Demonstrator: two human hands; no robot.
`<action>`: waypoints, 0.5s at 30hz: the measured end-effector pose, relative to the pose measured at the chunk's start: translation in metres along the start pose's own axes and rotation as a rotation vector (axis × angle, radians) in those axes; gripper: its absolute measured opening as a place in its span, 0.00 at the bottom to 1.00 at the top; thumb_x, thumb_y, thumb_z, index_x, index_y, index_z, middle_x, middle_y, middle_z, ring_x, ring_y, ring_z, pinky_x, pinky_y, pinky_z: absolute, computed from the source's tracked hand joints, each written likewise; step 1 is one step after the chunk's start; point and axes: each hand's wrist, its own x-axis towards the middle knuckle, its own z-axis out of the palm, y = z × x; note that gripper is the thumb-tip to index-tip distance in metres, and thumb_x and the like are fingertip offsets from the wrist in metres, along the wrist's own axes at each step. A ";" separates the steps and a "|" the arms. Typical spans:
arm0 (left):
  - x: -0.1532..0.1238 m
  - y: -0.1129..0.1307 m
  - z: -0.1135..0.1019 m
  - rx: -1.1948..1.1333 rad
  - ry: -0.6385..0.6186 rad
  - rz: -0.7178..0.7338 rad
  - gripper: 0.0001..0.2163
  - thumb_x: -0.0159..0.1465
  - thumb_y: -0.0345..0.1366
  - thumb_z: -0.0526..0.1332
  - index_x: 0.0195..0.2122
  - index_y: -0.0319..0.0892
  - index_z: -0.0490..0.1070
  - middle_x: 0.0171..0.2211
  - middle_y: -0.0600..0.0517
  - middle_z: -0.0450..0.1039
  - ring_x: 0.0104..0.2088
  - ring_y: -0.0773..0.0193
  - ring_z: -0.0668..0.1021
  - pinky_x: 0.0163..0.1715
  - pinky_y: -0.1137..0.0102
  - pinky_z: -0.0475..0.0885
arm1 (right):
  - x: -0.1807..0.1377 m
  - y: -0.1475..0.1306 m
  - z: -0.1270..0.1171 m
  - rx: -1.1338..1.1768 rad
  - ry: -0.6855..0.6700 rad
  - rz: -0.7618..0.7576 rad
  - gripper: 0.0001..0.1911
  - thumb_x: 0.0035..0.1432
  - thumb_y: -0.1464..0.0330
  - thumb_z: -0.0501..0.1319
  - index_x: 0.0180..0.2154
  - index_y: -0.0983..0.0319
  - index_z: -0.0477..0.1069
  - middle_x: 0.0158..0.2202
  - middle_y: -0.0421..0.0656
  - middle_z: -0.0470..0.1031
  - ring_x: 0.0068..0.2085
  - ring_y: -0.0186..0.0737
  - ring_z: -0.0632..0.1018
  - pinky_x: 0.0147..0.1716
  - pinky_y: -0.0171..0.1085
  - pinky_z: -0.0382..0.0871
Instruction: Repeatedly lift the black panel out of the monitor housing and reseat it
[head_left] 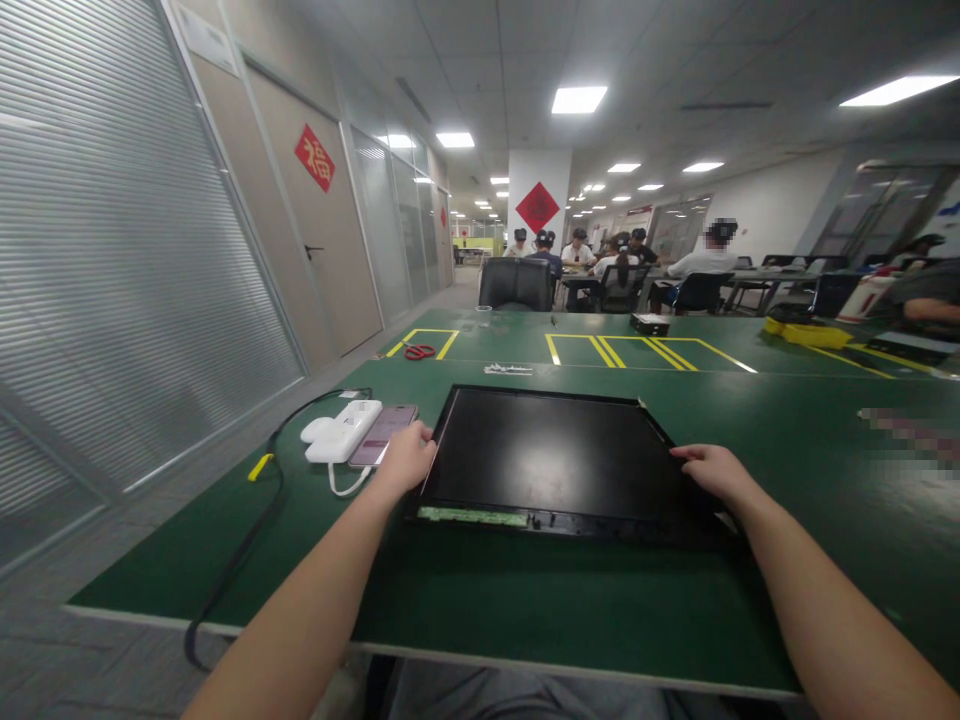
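A black flat display panel (551, 450) lies screen up on the green table (570, 610). Along its near edge runs a thin green circuit board strip (472, 516). My left hand (409, 455) is closed on the panel's left edge, its fingertips partly hidden. On the right edge my right hand (712, 470) pinches the frame between thumb and fingers. Close to the left hand lie a phone (381, 432) and a white power bank (343, 432) with a white cable (349, 490).
A black cable with a yellow tag (260, 467) hangs over the table's left edge. Beyond the panel are small white pieces (508, 370), red-handled scissors (419, 351), a small black box (649, 324) and a yellow tray (814, 332). An office chair (515, 284) stands opposite; several people sit farther back.
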 end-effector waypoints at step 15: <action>0.007 -0.004 0.011 -0.778 -0.008 -0.396 0.04 0.56 0.33 0.68 0.31 0.42 0.74 0.23 0.54 0.77 0.28 0.60 0.81 0.30 0.70 0.74 | -0.008 -0.008 -0.002 0.100 -0.007 0.070 0.23 0.41 0.78 0.63 0.40 0.61 0.86 0.41 0.48 0.84 0.38 0.44 0.82 0.41 0.37 0.74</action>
